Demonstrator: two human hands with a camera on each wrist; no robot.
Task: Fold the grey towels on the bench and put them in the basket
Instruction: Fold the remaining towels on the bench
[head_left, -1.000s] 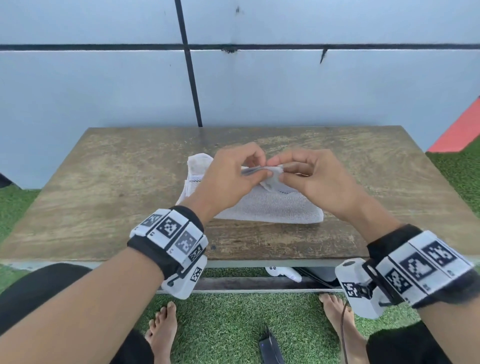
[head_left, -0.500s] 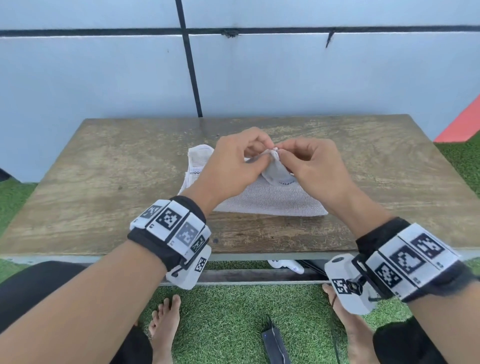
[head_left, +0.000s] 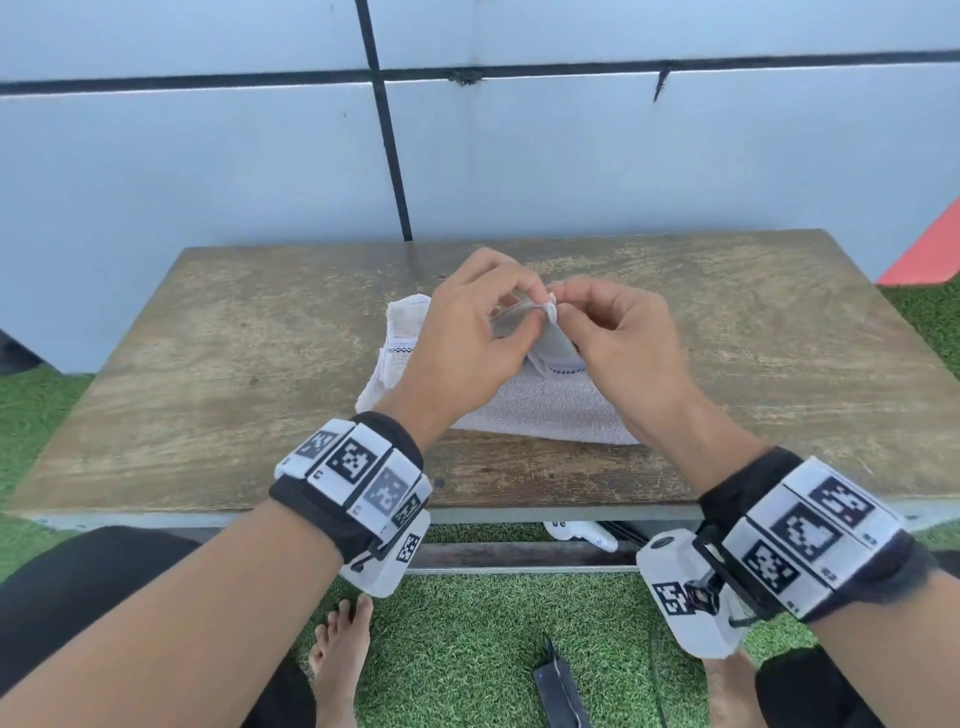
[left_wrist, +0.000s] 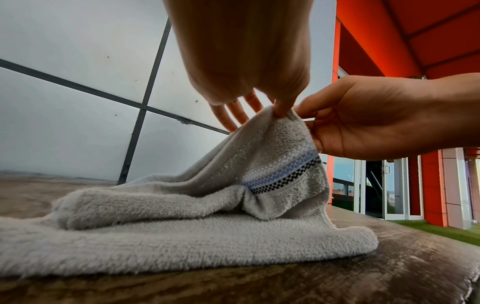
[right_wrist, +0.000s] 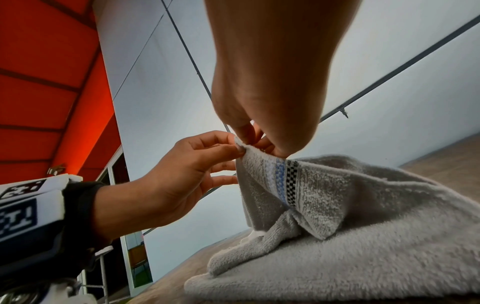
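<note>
One grey towel (head_left: 540, 410) lies on the bench (head_left: 208, 374), thick looped terry, its lower layer spread flat on the worn, streaked wood while one corner is drawn up into a soft peak. A woven band runs across that lifted flap: a white stripe, a blue stripe, then a row of tiny black-and-white checks. Two hands meet at the peak, fingertips almost touching. The left hand (head_left: 467, 332) pinches the hemmed edge between thumb and forefinger, its other three fingers fanned loosely behind the cloth. The right hand (head_left: 618, 338) nips the same corner from the other side, fingers curled in. Each wrist carries a black strap with white blocks of square coded markers. Below the bench, green artificial turf, two bare feet (head_left: 337, 654), and one dark flat device (head_left: 558, 691) lying on the grass.
</note>
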